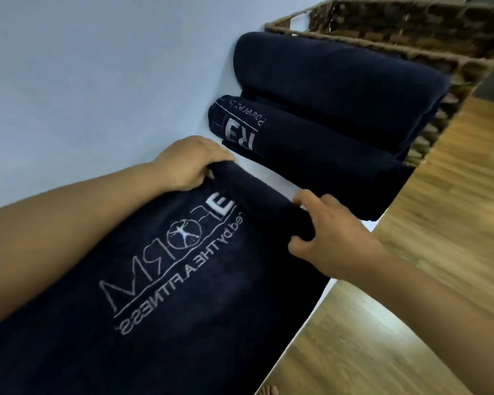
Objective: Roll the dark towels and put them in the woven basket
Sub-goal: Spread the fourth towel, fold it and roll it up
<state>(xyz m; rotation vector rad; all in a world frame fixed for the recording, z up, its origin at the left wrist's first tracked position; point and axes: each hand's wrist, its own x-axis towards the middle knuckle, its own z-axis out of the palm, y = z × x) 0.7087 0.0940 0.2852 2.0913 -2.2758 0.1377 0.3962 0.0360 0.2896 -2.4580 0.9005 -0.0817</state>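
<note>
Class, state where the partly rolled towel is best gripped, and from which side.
Grip the rolled edge near both ends, from above, as the left hand and right hand do: the roll is long, soft, so spaced grips should keep it even.

There are three dark towels: one flat towel (143, 323), one top roll (340, 72) and one lower roll (325, 138). There is one woven basket (411, 32), one table (97, 67), and two hands: left hand (188, 163), right hand (334, 238).
</note>
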